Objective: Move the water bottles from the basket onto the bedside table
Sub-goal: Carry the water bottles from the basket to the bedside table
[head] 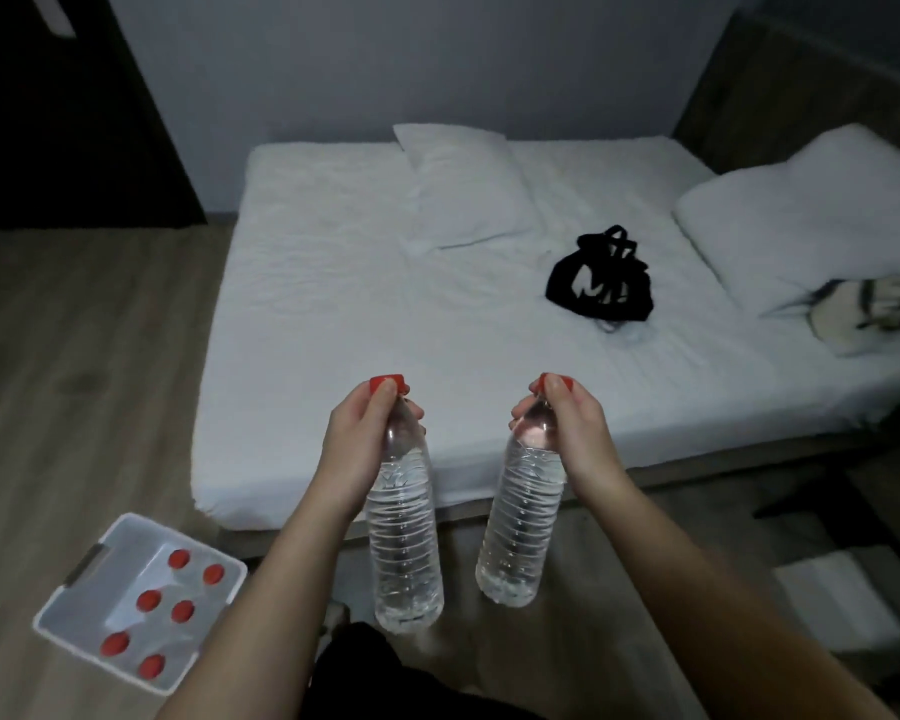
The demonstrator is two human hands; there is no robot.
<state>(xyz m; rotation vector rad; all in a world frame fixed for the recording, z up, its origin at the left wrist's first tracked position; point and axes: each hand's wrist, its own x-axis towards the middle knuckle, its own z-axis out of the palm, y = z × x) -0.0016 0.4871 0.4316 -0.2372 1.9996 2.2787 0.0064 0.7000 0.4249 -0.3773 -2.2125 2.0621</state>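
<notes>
I hold two clear water bottles with red caps by their necks, hanging upright in front of me above the floor. My left hand [357, 433] grips the left bottle [406, 537]. The right bottle [523, 517] hangs from my right hand [567, 428]. At the lower left a white plastic basket [79, 574] stands on the floor, with several more red-capped bottles [183, 610] upright inside it. A dark piece of furniture [853, 517] at the right edge, beside the bed, may be the bedside table; I cannot tell.
A bed with a white sheet [437, 314] fills the middle, carrying two pillows [463, 184], a black bag [601, 278] and a light bag [863, 314] at the right. Wooden floor [74, 356] lies to the left. A dark door [63, 106] stands at the back left.
</notes>
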